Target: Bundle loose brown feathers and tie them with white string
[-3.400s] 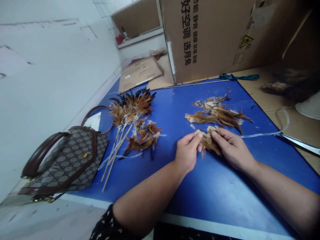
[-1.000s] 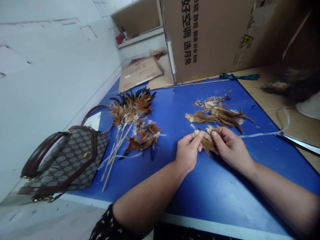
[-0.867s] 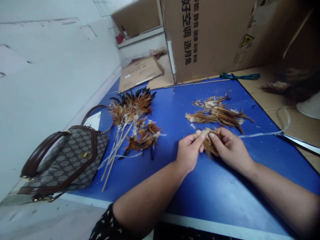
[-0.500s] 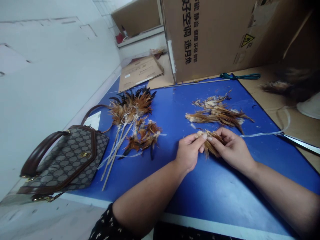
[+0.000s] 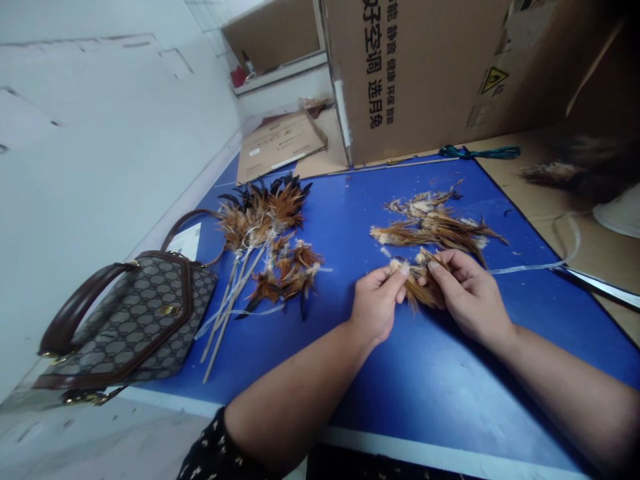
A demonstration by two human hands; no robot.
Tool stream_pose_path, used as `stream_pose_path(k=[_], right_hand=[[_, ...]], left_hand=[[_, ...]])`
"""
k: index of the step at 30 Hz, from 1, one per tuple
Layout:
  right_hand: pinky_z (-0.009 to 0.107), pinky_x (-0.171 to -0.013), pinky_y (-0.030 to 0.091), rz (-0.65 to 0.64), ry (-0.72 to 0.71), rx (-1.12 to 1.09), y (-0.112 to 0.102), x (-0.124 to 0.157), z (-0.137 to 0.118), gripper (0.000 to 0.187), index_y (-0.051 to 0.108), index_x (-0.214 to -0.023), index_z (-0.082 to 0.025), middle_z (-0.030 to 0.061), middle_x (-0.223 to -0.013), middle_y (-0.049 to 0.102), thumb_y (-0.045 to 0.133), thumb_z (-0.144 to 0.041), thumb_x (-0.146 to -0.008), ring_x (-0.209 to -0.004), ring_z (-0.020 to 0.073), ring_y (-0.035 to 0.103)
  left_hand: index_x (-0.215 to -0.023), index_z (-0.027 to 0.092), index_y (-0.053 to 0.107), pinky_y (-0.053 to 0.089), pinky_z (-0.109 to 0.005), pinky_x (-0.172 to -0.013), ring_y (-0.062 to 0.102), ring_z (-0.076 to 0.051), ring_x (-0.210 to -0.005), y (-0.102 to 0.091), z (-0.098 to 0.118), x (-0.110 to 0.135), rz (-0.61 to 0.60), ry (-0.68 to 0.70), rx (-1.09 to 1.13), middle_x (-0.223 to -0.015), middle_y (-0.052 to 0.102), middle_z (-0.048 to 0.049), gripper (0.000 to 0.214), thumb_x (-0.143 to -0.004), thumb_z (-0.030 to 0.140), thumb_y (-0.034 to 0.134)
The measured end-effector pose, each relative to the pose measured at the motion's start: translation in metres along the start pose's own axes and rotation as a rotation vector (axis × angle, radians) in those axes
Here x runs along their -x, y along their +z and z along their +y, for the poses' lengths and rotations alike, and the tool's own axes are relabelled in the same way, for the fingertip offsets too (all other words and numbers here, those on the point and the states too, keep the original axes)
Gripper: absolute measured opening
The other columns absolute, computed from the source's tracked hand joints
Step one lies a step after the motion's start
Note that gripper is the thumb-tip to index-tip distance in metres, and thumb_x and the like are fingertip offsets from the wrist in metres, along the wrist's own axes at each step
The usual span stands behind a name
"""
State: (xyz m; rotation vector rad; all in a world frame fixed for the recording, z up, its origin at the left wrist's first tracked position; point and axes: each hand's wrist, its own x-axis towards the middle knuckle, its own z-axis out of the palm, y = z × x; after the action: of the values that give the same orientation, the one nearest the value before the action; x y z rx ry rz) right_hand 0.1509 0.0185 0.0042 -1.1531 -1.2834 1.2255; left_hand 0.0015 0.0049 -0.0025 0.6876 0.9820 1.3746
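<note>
Both hands pinch the feather bundle (image 5: 420,283): left hand (image 5: 375,310) steady, right hand (image 5: 470,297) shifted slightly right, regripping it.

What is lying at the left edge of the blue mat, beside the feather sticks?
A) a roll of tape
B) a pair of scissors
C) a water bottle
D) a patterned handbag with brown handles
D: a patterned handbag with brown handles rests at the left edge of the blue mat, right next to the feather sticks; no scissors, tape roll or bottle shows there.
</note>
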Motion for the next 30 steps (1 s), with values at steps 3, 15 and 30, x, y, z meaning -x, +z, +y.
stream_pose_path(k=[3, 15, 30], right_hand=[[0.023, -0.041, 0.038, -0.041, 0.002, 0.012, 0.0012, 0.0001, -0.0013, 0.032, 0.057, -0.091, -0.023, -0.0012, -0.071, 0.066, 0.067, -0.053, -0.098, -0.048, 0.0098, 0.047], [0.025, -0.052, 0.044, -0.141, -0.053, 0.07, 0.0042, 0.0004, -0.0001, 0.035, 0.059, -0.094, -0.023, 0.0, -0.074, 0.064, 0.071, -0.055, -0.094, -0.06, 0.0128, 0.054], [0.026, -0.054, 0.042, -0.118, -0.034, 0.091, 0.0019, -0.0004, -0.0017, 0.037, 0.058, -0.085, -0.022, -0.0014, -0.069, 0.058, 0.067, -0.056, -0.096, -0.061, 0.0127, 0.049]], left_hand=[[-0.07, 0.014, 0.062, 0.028, -0.025, -0.058, 0.038, -0.006, -0.054, 0.0002, 0.0001, -0.0007, 0.005, 0.0, 0.009, -0.057, 0.048, 0.0048, 0.036, -0.082, 0.041, 0.085], [-0.071, 0.014, 0.063, 0.031, -0.026, -0.061, 0.039, -0.007, -0.057, -0.0032, -0.0023, 0.0009, -0.09, 0.042, -0.038, -0.057, 0.047, 0.0051, 0.036, -0.085, 0.041, 0.082], [-0.07, 0.015, 0.062, 0.029, -0.026, -0.061, 0.039, -0.007, -0.057, -0.0029, -0.0031, -0.0005, -0.075, 0.02, -0.009, -0.058, 0.048, 0.0045, 0.035, -0.084, 0.04, 0.083]])
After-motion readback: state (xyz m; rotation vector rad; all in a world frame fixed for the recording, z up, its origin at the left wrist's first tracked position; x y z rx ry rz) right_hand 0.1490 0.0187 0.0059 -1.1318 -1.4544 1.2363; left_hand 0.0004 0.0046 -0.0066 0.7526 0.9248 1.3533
